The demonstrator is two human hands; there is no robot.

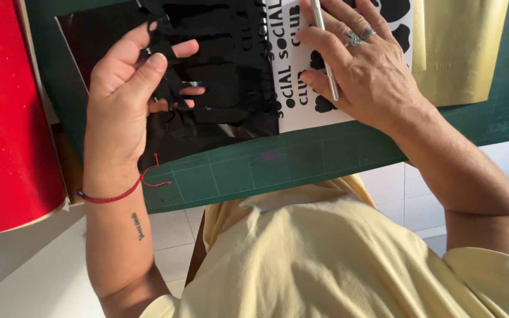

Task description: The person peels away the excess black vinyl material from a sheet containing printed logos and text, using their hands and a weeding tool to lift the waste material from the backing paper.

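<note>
White floor tiles (407,194) show below the near edge of a green cutting mat (301,162) with a pale grid, and I am looking down over a pale yellow shirt (325,259) at the work on it; a sheet of glossy black vinyl (231,76) lies on the mat's left half, joining a white backing sheet (301,88) on the right, where black letters and dark blob shapes remain stuck.

My left hand (128,100) comes in from the near left, wrist bent back, palm turned up toward the camera; its thumb and fingers pinch a ragged strip of peeled black vinyl (169,82), which hangs in loops over the sheet and partly hides the fingertips; a red string bracelet (116,194) circles that wrist.

My right hand (360,65) reaches in from the near right and rests, palm down, on the white backing; the fingers are closed round a thin silver weeding tool (325,53), held like a pen, and its tip runs out of view at the far edge, so I cannot tell what it touches; a silver ring (357,36) sits on one finger.

At the far right a gold sheet (460,47) lies on the mat, just beside the white backing; a big red roll (4,118) stands off the mat at the left, close to my left forearm.
</note>
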